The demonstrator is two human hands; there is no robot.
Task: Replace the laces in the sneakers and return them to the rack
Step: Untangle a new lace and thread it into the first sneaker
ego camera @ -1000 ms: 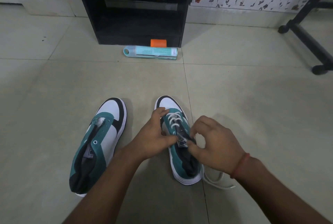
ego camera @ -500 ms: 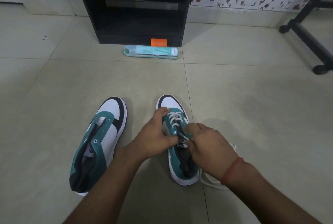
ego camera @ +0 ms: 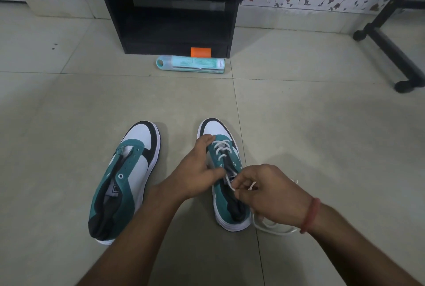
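Two teal, white and black sneakers stand on the tiled floor. The left sneaker (ego camera: 128, 175) has bare eyelets and no lace. The right sneaker (ego camera: 226, 161) carries a white lace (ego camera: 220, 147) crossed through its front eyelets. My left hand (ego camera: 195, 170) grips that shoe's left side, thumb near the tongue. My right hand (ego camera: 269, 191) pinches a lace end just above the tongue. The loose rest of the lace (ego camera: 273, 228) trails on the floor to the right of the heel. The black rack (ego camera: 170, 7) stands ahead against the wall.
A teal tube-shaped pack (ego camera: 190, 64) lies on the floor in front of the rack, with an orange object (ego camera: 200, 52) behind it. A black stand leg with feet (ego camera: 391, 48) crosses the floor at the right. Flowered wallpaper covers the far wall.
My right hand has pulled back from the eyelets toward me, drawing the lace end with it. My left hand has stayed on the shoe's side.
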